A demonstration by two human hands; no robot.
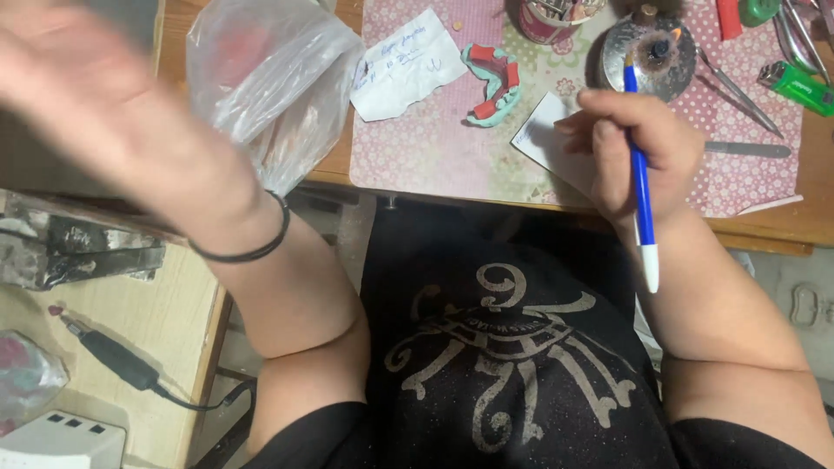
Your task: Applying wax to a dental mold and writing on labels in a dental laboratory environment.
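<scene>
My right hand [634,143] grips a blue and white pen [641,187], its tip resting near a white slip of paper [543,135] on the pink patterned mat [434,148]. My left hand [95,95] is raised and blurred at the upper left, fingers spread, holding nothing; a black band circles its wrist. A teal and red dental model [493,82] lies on the mat beyond the paper, next to a handwritten white note [404,65].
A clear plastic bag [269,78] sits at the desk edge. A small metal burner [651,52], a green lighter [795,85], metal tools [738,91] and a tin [552,17] lie at the back. A black handpiece [113,356] rests on the side table.
</scene>
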